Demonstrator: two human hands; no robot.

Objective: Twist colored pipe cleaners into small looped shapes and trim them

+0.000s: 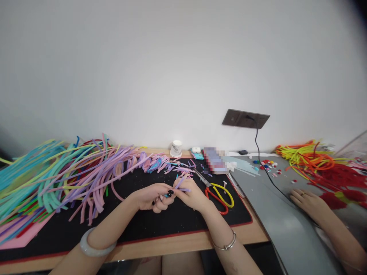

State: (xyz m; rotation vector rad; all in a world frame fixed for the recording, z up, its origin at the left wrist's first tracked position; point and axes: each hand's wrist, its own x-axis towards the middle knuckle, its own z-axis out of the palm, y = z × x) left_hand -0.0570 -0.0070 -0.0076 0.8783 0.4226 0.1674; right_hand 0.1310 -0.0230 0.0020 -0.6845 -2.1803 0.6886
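Note:
Above the black mat (pixel 149 225), my two hands meet at the fingertips. My left hand (pixel 157 196) is closed, its thumb and forefinger pinching at the base of the purple pipe cleaners (pixel 182 184). My right hand (pixel 191 194) is wrapped round the same small bunch, with short purple and pink ends sticking out over its fingers. A bit of blue shows between the left fingers; the rest of the bunch is hidden. Just right of my right hand lie scissors (pixel 212 188) with one red and one yellow handle.
Long pastel pipe cleaners (pixel 94 172) pile up on the left. Short cut pieces (pixel 183 165) lie behind my hands. A paper cup (pixel 176 148) stands by the wall. On the right are a cable (pixel 268 173), pompoms (pixel 269 165) and another person's hand (pixel 306 204).

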